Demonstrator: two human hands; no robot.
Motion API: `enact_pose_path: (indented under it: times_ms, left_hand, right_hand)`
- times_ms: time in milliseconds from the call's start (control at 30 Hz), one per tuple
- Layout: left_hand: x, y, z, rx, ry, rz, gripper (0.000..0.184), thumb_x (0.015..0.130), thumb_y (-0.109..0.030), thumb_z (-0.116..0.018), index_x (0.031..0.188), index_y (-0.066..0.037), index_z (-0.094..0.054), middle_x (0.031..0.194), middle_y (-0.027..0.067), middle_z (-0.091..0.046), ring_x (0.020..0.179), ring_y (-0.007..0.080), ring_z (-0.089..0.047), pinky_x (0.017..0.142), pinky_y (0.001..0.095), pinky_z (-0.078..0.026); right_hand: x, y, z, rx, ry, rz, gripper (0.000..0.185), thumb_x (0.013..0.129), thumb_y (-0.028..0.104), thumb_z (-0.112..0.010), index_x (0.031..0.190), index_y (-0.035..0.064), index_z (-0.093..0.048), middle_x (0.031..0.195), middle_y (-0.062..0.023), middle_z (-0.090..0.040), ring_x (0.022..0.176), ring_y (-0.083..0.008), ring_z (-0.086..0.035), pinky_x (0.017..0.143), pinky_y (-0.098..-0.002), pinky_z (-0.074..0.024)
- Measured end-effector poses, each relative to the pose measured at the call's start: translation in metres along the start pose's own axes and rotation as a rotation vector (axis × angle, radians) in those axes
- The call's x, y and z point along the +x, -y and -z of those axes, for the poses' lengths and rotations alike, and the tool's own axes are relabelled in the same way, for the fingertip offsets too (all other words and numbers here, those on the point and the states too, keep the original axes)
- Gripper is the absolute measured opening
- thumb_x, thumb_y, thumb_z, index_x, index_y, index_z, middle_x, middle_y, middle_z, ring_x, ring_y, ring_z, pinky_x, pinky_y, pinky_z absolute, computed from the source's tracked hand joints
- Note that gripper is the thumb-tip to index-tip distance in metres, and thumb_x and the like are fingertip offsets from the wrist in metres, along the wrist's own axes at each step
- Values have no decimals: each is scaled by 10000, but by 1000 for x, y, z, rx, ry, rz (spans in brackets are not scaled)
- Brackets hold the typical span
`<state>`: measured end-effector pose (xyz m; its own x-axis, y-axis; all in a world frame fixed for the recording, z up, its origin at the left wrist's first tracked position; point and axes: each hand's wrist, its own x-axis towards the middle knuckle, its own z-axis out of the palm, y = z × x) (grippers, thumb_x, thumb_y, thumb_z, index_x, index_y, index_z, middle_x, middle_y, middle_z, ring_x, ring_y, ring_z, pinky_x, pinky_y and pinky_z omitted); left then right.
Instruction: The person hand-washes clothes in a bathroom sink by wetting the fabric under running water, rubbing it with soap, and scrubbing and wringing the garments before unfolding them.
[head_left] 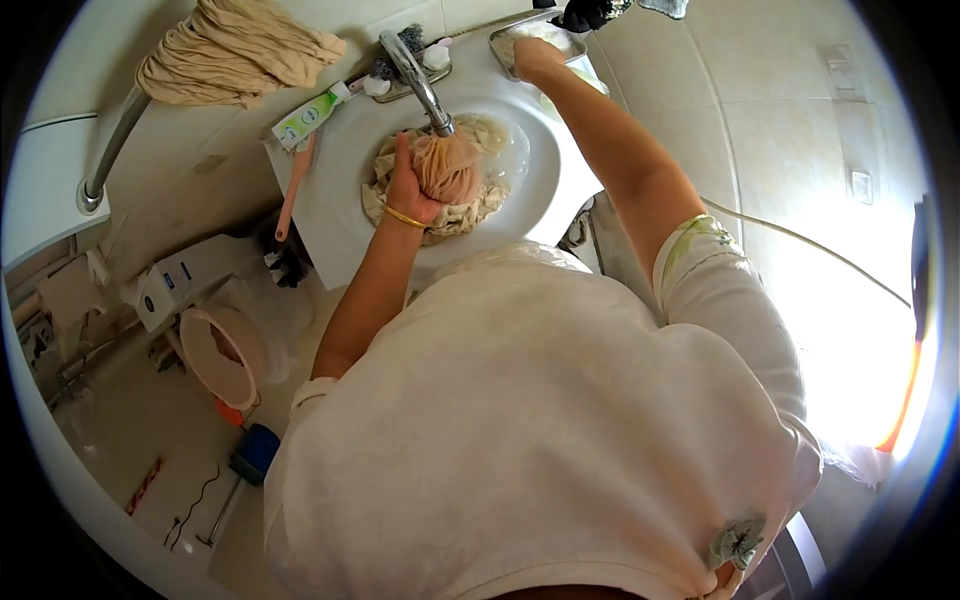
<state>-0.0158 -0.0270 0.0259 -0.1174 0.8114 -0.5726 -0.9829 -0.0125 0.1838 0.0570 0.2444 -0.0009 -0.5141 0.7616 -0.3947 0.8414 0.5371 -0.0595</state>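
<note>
My left hand (408,192), with a gold bangle at the wrist, cups a bunched, wet peach cloth (450,172) from its left side. The bundle sits right under the chrome tap (418,88), above the white washbasin (538,180). Around and below it, a cream cloth (478,212) lies in the basin in cloudy water with some bubbles. My right hand (538,58) reaches to the back right corner, into a shallow metal-rimmed tray (508,50) with whitish contents. Its fingers are hidden, so their grip cannot be made out.
A green and white tube (308,118) and a pink-handled brush (293,195) lie on the basin's left edge. A dish (402,92) with scouring pads stands behind the tap. Beige cloth (235,55) hangs upper left. A pink bucket (218,355) is on the floor.
</note>
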Motion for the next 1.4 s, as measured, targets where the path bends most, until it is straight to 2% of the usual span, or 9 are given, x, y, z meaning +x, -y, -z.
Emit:
enact_pose_path:
  times_ms: [333,600,733,867,967,1067,1133,1267,1400]
  left_hand:
    - [23,11,8,10,8,-18,584,829,-562,-465,1131,-64,-507,1103,84,-555,1016,233,-535,886,390,-437]
    - [24,11,2,185,-218,-59,523,861,-548,-392,1076,-100,-556,1009,58,-601,923,219,-564,821,365,-465]
    - [24,2,9,129,-99,-24,488,846,-520,-456,1044,-86,-557,980,66,-606,893,217,-577,803,365,-472]
    - [12,5,1,35,24,-16,396,857,-429,-504,1036,-79,-550,1018,65,-594,949,224,-562,847,386,-451]
    - [16,12,12,94,-5,-61,425,884,-391,-460,1127,-45,-514,1130,96,-556,1055,256,-521,924,400,-410]
    - [10,11,0,134,-40,-40,419,884,-383,-464,1116,-38,-516,1118,101,-560,1047,258,-524,923,395,-412]
    - [18,4,21,90,-75,-18,404,887,-378,-434,1101,-48,-525,1070,96,-582,1000,255,-548,903,388,-427]
    - [59,-2,83,48,119,-41,312,844,-372,-480,819,-76,-578,801,37,-619,731,229,-591,658,346,-498]
    - [22,33,2,113,-195,-181,215,819,-286,-519,838,-74,-551,822,42,-588,695,179,-568,641,360,-495]
  right_hand:
    - [-107,33,-12,1298,478,162,256,721,188,-651,891,-3,-645,737,-107,-640,557,-150,-588,522,-278,-490]
    - [-192,78,-23,442,-591,765,223,710,65,-557,917,-12,-589,860,-166,-587,815,-334,-558,782,-374,-456]
    - [-200,60,-29,458,-241,929,337,728,107,-593,1041,-12,-549,986,-164,-598,959,-270,-563,849,-347,-441]
    - [-169,36,-28,1097,-92,159,454,808,326,-624,1117,9,-525,1035,-130,-606,1003,-237,-560,877,-345,-428]
    - [-133,31,-38,1651,908,-259,591,796,401,-624,1231,62,-411,1151,-124,-543,904,-297,-594,772,-503,-473]
    - [-125,39,-48,1959,900,-113,475,824,371,-592,1164,73,-448,1148,-122,-537,889,-273,-599,746,-485,-488]
    - [-163,57,-9,1520,344,40,208,876,244,-528,1029,107,-499,891,-67,-591,730,-166,-602,499,-335,-489]
    - [-213,101,-18,518,-655,588,198,788,196,-556,924,59,-519,861,-177,-538,828,-371,-509,733,-446,-426]
    - [-134,84,-42,791,-102,-16,310,829,303,-494,929,10,-503,812,-222,-602,782,-395,-575,722,-448,-449]
